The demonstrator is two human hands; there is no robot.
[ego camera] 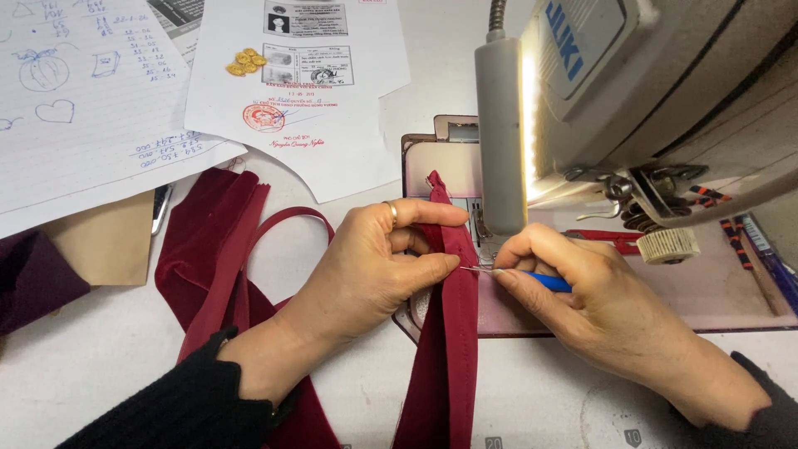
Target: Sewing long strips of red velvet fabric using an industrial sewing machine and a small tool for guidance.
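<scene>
We count two hands at work, the left hand (374, 266) and the right hand (582, 299). One sewing machine (665, 91) far right, one blue-handled tool (544, 281), one ring (391, 209). Two paper sheets (83, 91) far left, and one cluster of gold coins (246, 62).

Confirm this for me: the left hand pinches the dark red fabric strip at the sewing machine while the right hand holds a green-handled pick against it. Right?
Not quite. In the head view the pick in the right hand has a blue handle, not green. The rest holds: the left hand pinches the dark red fabric strip at the sewing machine, with the pick's metal tip against it.
</scene>
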